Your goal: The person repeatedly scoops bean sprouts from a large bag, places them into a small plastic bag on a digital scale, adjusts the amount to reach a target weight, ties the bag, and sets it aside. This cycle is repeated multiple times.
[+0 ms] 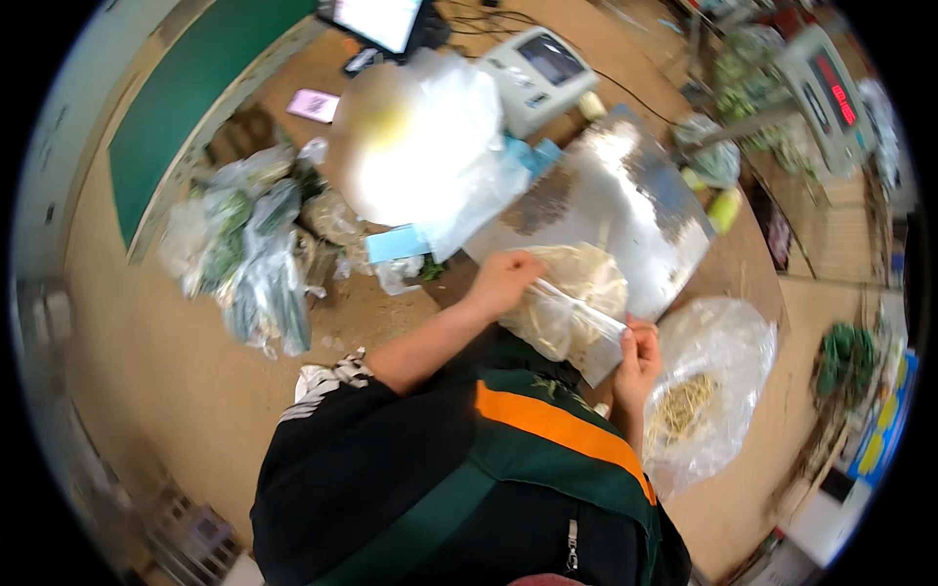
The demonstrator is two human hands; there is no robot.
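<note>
A clear plastic bag with pale, light-yellow pieces inside lies over the near edge of a metal scale plate. Its gathered white rim is drawn in a straight line between my two hands. My left hand pinches one end of that rim. At the other end, my right hand has its fingers closed on the plastic. What exactly the pale pieces are, I cannot make out. Just right of my right hand rests a large open clear bag with thin straw-coloured strands at its bottom.
Bagged green vegetables lie at the left, beside white plastic bags and a light-blue card. A label printer or small machine stands behind the plate. The scale's lit display rises on a post at the right. A pink phone-like object lies far left.
</note>
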